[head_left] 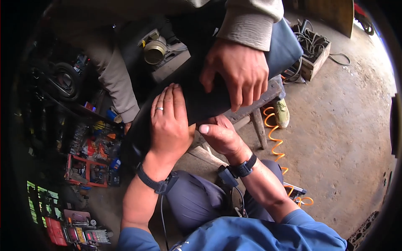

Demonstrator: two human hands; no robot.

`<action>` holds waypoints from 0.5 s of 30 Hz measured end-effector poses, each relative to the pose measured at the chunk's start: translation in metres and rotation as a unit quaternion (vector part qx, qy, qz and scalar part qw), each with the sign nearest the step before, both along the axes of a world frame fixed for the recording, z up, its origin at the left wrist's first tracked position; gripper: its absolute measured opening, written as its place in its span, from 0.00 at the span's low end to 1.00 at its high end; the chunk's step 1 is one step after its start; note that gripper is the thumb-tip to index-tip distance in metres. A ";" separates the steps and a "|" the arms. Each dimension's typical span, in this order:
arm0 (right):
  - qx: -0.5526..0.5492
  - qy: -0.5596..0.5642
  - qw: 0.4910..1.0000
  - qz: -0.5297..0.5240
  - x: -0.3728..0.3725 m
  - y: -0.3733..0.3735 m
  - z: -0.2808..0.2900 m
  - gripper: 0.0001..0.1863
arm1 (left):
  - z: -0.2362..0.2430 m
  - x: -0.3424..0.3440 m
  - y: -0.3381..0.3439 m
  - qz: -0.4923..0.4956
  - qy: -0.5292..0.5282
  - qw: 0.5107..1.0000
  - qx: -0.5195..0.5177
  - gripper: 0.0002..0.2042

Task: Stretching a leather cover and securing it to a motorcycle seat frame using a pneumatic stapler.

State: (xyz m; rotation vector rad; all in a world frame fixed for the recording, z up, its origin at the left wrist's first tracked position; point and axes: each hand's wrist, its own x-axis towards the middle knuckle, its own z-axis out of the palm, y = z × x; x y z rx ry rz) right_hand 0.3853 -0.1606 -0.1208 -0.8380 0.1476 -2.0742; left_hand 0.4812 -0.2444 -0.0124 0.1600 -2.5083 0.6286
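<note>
- The black cover (197, 98) is stretching across the middle, from 9 o'clock up toward 2 o'clock; its skin is looking smooth and leathery, with a soft sheen toward its squared 2 o'clock end.
- The left hand (169, 121) is lying on the cover just at 9 o'clock of centre, its fingers straight and close together, a pale metal ring showing on one. Its thumb is mostly hiding, so I cannot tell whether it is pinching the edge.
- The right hand (225, 136) is sitting at the cover's near edge, around 4 o'clock of centre, the thumb standing out straight toward 9 o'clock. The other fingers are curling out of sight; I cannot tell how far they are closing or what they are holding.
- A co-worker's hand (240, 75) is bearing down on the cover at 1 o'clock, its fingers bending and spreading a little, beneath a ribbed, beige sleeve (247, 29).
- Below the cover, a rough wooden leg (258, 127) is slanting at 3 o'clock, near a springy orange hose (274, 142).
- A round brass-coloured metal tin (155, 52) is showing at 11 o'clock.
- A wooden crate (318, 60) is holding tangled cables at 2 o'clock, standing on gritty, stained concrete (343, 113).
</note>
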 end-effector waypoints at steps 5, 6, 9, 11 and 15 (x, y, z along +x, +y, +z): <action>-0.020 0.064 0.996 0.057 0.008 -0.014 0.033 0.49 | 0.047 0.018 -0.001 0.040 0.014 0.999 -0.011 0.44; -0.044 0.085 0.993 0.074 0.007 -0.019 0.041 0.49 | 0.058 0.020 0.000 0.054 0.013 0.998 -0.015 0.44; -0.086 0.068 0.990 0.086 0.018 -0.023 0.068 0.49 | 0.095 0.021 -0.004 0.048 0.022 0.997 -0.050 0.40; -0.138 0.053 0.985 0.093 0.019 -0.020 0.092 0.50 | 0.128 0.019 -0.002 0.012 0.027 0.998 -0.048 0.35; -0.164 0.103 0.981 0.006 0.013 -0.012 0.099 0.53 | 0.181 0.013 0.017 -0.020 0.027 0.999 0.008 0.26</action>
